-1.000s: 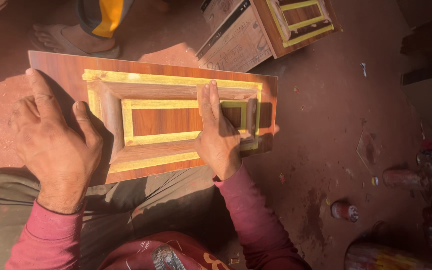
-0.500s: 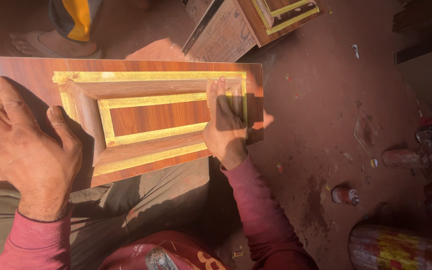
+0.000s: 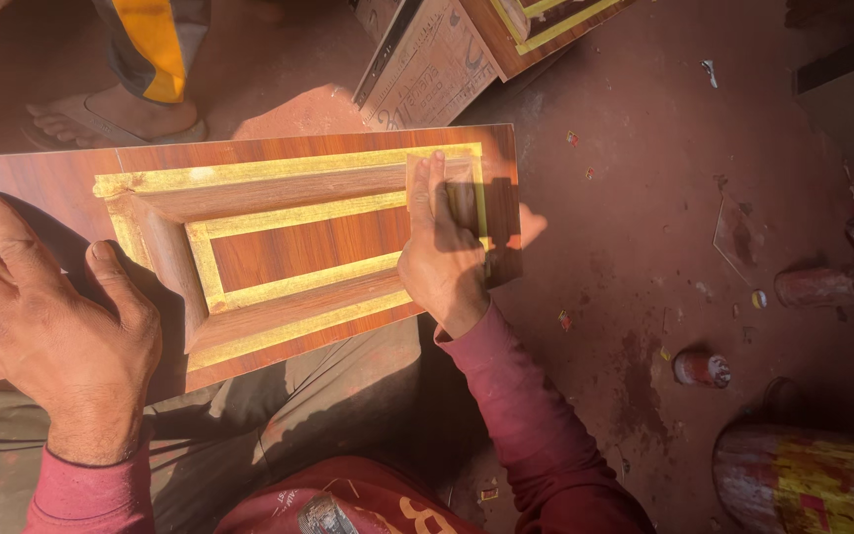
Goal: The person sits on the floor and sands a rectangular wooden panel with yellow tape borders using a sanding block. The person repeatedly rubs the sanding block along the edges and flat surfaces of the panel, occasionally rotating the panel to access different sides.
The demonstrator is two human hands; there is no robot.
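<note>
Two hands on wood panel (image 3: pixel 279 247) across lap: left hand (image 3: pixel 51 316) spread flat, pinning near end; right hand (image 3: pixel 442 252) pressing two straight fingers on yellow-edged trim (image 3: pixel 279 213) (far end); strips look seated, pressing unfinished.

Wood-grain panel (image 3: pixel 308 242): reddish-brown laminate look, smooth, slight sheen in sun. Raised frame mouldings same grain; edged with yellow strips (image 3: pixel 289 213), glossy and wet-looking, uneven at corners. Floor (image 3: pixel 625 198): red, dusty, matt, rough with stains and small scraps. Sleeves (image 3: pixel 536 425): maroon knit cloth, matt. Trousers (image 3: pixel 279 405): olive cloth, dusty. Drum (image 3: pixel 812 480) at lower right: paint-crusted, rough surface.
</note>
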